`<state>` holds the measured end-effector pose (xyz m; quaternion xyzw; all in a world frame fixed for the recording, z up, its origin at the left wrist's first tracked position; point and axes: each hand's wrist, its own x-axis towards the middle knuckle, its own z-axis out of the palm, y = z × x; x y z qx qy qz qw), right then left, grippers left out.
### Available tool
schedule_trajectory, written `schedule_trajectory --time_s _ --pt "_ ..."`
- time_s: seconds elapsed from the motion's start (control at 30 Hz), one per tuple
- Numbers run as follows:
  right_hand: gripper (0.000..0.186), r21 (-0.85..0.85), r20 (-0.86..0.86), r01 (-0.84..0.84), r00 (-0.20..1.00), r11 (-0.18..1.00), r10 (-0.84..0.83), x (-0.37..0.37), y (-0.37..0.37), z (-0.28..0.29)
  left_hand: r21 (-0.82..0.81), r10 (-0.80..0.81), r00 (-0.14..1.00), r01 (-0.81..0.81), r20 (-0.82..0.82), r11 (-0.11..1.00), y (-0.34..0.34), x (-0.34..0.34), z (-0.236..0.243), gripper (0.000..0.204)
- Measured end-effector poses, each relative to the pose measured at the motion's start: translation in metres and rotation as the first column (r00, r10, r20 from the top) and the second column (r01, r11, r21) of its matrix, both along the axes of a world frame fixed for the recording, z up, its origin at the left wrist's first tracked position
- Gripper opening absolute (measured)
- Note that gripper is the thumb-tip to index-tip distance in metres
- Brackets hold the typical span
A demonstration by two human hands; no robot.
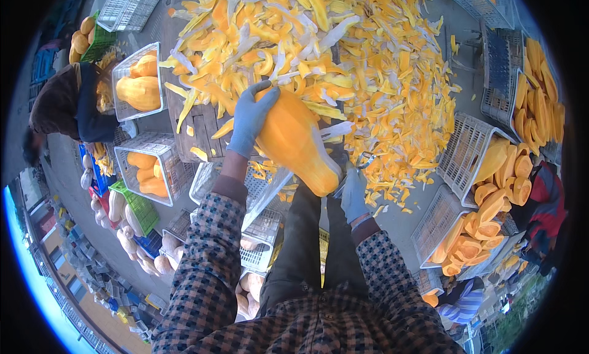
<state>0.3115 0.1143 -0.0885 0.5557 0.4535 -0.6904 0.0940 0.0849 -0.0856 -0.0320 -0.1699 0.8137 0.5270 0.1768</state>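
The gloved left hand (250, 118) grips the peeled orange squash (294, 140) tilted; the gloved right hand (354, 193) clamps a metal peeler (362, 162) at its lower end, orange peelings (343, 47) heaped just beyond.

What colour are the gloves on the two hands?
Pale blue-grey on both the left hand and right hand, head view.

Both hands wear thin, pale grey-blue gloves that fit closely over the fingers; the left hand (250, 121) shows its glove cuff ending at the wrist, and the right hand (354, 196) has a ribbed band at the glove's edge. The sleeves are a small checked weave in dark navy, brown and cream, loose and a little creased. At the left wrist a plain brownish inner cuff shows beyond the checked cloth. The same checked fabric covers the chest near the lower edge. The trousers are dark olive-grey.
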Motion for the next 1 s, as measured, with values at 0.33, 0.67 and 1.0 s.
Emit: schedule_trajectory --time_s 0.33,0.67,1.0 --pt "0.031 0.25 -0.041 -0.618 0.762 0.745 0.646 -0.067 0.018 0.042 -0.563 -0.449 0.859 0.249 -0.248 0.788 0.023 -0.049 0.022 0.03" --pt "0.037 0.651 0.201 -0.754 0.279 0.085 0.939 -0.13 0.012 0.081 -0.555 -0.421 0.831 0.17 -0.363 0.814 0.0 -0.024 0.017 0.036" --pt "0.036 0.351 0.547 -0.867 -0.116 -0.353 0.829 -0.046 0.066 0.077 -0.726 -0.509 0.808 0.154 -0.297 0.67 0.025 -0.025 0.023 0.033"
